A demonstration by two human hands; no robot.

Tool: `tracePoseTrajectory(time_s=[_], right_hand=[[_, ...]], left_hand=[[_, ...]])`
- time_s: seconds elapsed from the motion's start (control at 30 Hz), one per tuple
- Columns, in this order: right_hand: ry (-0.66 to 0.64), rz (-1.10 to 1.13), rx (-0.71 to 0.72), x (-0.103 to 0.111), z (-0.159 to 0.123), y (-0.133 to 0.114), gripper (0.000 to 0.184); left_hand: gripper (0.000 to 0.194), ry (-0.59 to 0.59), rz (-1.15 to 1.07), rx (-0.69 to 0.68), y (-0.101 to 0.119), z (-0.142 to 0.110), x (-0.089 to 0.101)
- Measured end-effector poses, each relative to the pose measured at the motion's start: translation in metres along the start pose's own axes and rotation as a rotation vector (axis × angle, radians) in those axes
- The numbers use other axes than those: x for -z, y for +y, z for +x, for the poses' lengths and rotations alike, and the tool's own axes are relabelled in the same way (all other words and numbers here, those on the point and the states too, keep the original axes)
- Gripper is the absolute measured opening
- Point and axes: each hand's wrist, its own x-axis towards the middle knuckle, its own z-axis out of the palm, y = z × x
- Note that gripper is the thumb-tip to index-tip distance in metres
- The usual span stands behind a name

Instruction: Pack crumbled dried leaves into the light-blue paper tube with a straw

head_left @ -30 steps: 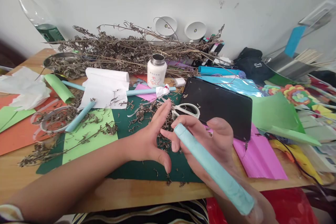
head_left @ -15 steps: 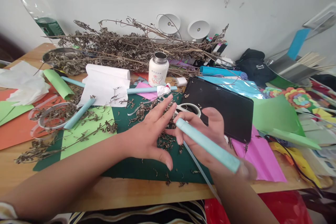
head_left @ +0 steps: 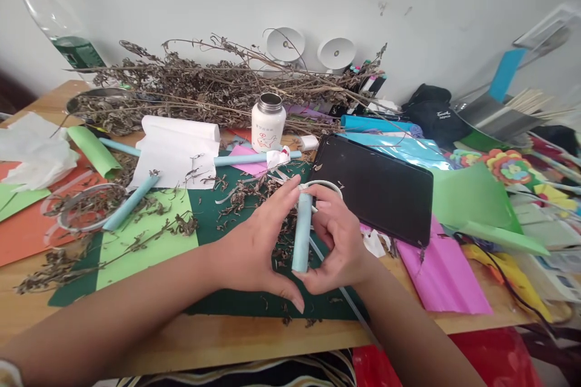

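A light-blue paper tube (head_left: pixel 301 236) stands nearly on end in the picture, pinched at its two ends between the thumb and forefinger of my right hand (head_left: pixel 338 242). My left hand (head_left: pixel 254 248) is open just left of the tube, thumb and fingers spread around its side; its fingertips come close to the tube's top, and I cannot tell if they touch. Behind the hands lie scissors (head_left: pixel 333 184) with pale handles, partly covered. Dried leaf bits (head_left: pixel 245 196) are scattered over the dark green mat (head_left: pixel 211 217) below.
Another blue tube (head_left: pixel 131 201) lies by a tape roll (head_left: pixel 68 217) on the left. At the back are dried plant stalks (head_left: pixel 181 84) and a white open bottle (head_left: pixel 269 124). A black tablet (head_left: pixel 376 187) lies right of the hands, near pink paper (head_left: pixel 440 278).
My right hand has swung the blue tube from a slant pointing right to near upright, now gripped at both ends. My left hand stays spread beside it. The view has shifted slightly.
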Motion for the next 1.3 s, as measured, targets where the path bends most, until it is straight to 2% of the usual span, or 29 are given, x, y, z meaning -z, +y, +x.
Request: tracePoseTrajectory(time_s=[0.27, 0.53, 0.7, 0.87, 1.0, 1.13, 1.23, 1.3], right_hand=[[-0.004, -0.02, 0.056, -0.008, 0.0, 0.002, 0.09], [0.004, 0.01, 0.024, -0.009, -0.006, 0.003, 0.083], [-0.004, 0.049, 0.025, -0.009, -0.006, 0.003, 0.081], [-0.007, 0.048, 0.047, -0.01, -0.007, 0.002, 0.084], [0.043, 0.043, 0.056, -0.014, -0.01, 0.003, 0.081], [0.104, 0.13, 0.087, -0.015, -0.008, 0.007, 0.073], [0.059, 0.138, 0.143, -0.009, -0.005, 0.012, 0.075], [0.038, 0.057, 0.173, -0.004, -0.005, 0.016, 0.078]], left_hand=[[0.115, 0.084, -0.054, -0.118, -0.004, 0.003, -0.003], [0.105, 0.069, -0.14, -0.126, -0.002, 0.004, -0.005], [0.104, 0.039, -0.138, -0.025, -0.002, 0.002, -0.006], [0.103, 0.044, -0.104, -0.063, -0.002, 0.002, -0.005], [0.103, 0.05, -0.067, -0.126, -0.003, 0.004, -0.005], [0.111, 0.057, -0.128, -0.172, -0.005, 0.005, -0.005], [0.114, 0.047, -0.31, -0.064, -0.007, 0.003, -0.006], [0.093, 0.027, -0.521, 0.087, -0.007, 0.003, -0.006]])
